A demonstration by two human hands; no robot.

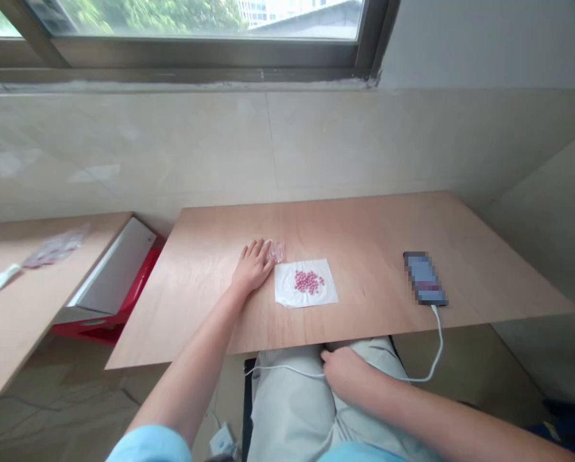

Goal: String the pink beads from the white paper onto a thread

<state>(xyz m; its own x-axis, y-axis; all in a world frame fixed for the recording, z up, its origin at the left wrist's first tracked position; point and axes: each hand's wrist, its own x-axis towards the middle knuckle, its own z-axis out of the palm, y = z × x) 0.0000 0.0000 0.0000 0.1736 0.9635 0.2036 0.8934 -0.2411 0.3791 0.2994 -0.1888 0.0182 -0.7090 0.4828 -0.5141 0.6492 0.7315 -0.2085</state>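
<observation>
My left hand (pixel 253 264) lies on the wooden table, palm down with its fingers spread. Its fingertips touch or partly cover a small clear plastic bag (pixel 277 251). Just to the right of this hand is a white square sheet (pixel 286 292), slightly creased. Many small round pink-red beads (pixel 308 282) sit in a loose cluster on the sheet. My right hand (pixel 343 369) rests on my lap below the table's front edge, its fingers curled in and mostly hidden. A white cable (pixel 287 367) runs under or through that hand; which one, I cannot tell.
On the right of the table (pixel 364 224) lies a phone (pixel 425 279), its screen blurred, plugged into the white cable. A second table (pixel 22 327) at the left carries crumpled clear plastic (pixel 59 247). Between the tables stands a red container (pixel 133 289). Wall and window (pixel 205 51) are behind.
</observation>
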